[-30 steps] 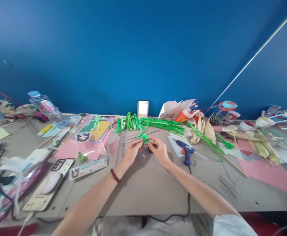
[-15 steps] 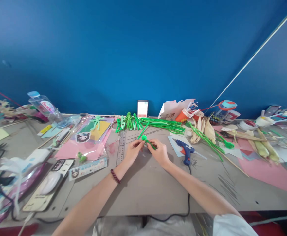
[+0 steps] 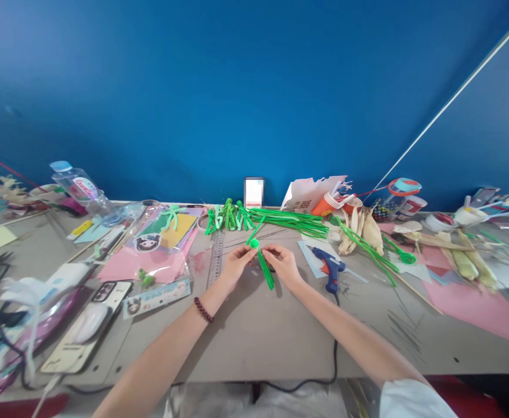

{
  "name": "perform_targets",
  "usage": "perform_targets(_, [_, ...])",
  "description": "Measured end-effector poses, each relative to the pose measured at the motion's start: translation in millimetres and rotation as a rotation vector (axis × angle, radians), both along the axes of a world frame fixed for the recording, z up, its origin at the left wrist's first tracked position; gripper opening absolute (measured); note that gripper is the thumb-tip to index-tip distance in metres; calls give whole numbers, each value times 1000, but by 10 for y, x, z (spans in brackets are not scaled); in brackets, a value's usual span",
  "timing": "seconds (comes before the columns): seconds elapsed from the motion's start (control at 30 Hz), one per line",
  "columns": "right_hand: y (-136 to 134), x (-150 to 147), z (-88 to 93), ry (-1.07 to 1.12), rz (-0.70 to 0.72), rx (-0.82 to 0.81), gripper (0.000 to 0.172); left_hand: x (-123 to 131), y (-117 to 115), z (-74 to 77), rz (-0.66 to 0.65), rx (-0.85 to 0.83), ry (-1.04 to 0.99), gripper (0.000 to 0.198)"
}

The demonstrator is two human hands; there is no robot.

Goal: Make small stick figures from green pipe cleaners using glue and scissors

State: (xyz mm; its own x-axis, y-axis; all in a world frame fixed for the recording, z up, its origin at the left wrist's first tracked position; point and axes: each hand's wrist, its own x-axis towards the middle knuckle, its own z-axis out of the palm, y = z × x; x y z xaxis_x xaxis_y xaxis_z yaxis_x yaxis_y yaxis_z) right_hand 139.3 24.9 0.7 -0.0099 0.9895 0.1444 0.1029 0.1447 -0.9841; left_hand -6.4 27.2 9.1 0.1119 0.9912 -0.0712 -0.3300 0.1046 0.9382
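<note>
Holding a green pipe-cleaner piece point(image 3: 266, 270) in the middle, over the grey table point(image 3: 254, 342), with its coiled head at the top and its long stems pointing toward five o'clock. Clamping the head between thumb and fingertips of the left hand point(image 3: 238, 262). Placing the right hand point(image 3: 282, 265) with thumb and fingertips close together at the neck; not being able to tell whether pinching it or only touching. Wearing a dark red bead bracelet point(image 3: 204, 310) on the left wrist. Having one loose green pipe cleaner point(image 3: 255, 231) lying just behind, at twelve o'clock; pipe-cleaner figures point(image 3: 228, 215) standing in a row at eleven; a bundle of pipe cleaners point(image 3: 291, 222) lying at two; a blue glue gun point(image 3: 333, 273) resting at three; a ruler point(image 3: 215, 261) lying at nine.
</note>
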Motion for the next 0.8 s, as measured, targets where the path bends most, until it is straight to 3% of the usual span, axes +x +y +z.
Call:
perform_targets(0.1, [36,19,-40,94,41,-102,28,1,-2,-2,-29,8,11,24])
perform_targets(0.33, [66,32,-109,115,71,-131,27,17,-4,-11,1,20,34,20])
perform_targets(0.57, [56,6,-103,-25,53,-26,20,34,-9,-44,25,60,125,19])
perform_targets(0.8, [-46,-64,-14,-265,-80,244,10,63,-19,-43,39,41,55,25])
